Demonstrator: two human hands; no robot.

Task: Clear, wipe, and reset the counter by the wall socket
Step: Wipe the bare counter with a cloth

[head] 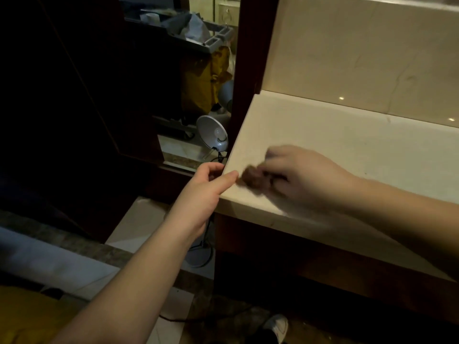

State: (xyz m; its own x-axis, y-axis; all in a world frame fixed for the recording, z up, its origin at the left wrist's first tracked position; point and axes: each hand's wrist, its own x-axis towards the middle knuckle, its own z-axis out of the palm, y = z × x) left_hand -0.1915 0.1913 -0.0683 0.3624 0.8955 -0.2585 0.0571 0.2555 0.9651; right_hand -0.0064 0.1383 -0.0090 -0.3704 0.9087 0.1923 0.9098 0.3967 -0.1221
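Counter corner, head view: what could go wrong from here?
1. The right hand grips a small brown wad right at the counter corner; it is motion-blurred, so a sweep could carry debris off the edge onto the floor.
2. The left hand is cupped below the corner, thumb on the edge; anything it misses may land near the white lamp and its cable below.

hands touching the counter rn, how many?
2. Left hand is at the counter's near left corner, thumb on top of the edge. Right hand, motion-blurred, is on the top just beside it, holding a small brown wad.
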